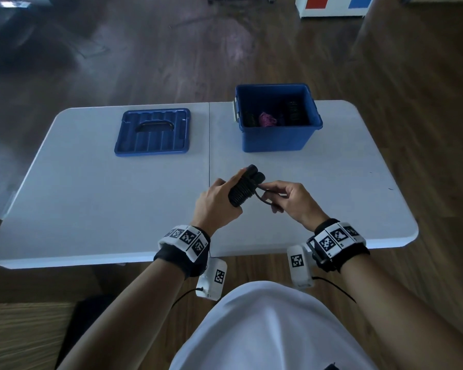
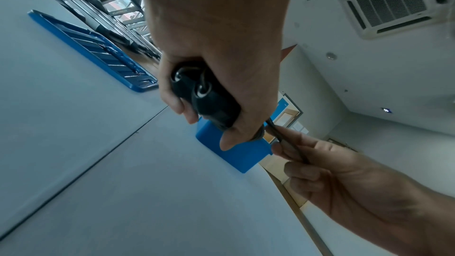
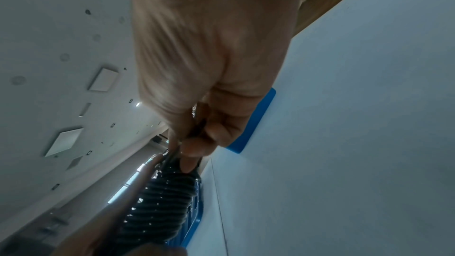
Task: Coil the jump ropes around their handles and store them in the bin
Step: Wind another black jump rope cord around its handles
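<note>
Winding nearly done: left hand (image 1: 217,202) is gripping the coiled rope (image 1: 242,192), right hand (image 1: 292,200) is pinching its tail, bin (image 1: 278,138) at 12 o'clock is already holding others.

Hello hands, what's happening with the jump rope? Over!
Left hand grips the coiled black jump rope. Right hand pinches its loose end. Blue bin open ahead, nothing in the way.

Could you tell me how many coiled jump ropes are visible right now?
3 or 4: one black bundle in the left hand; a pink one and one or two dark ones inside the blue bin; more may be hidden.
</note>
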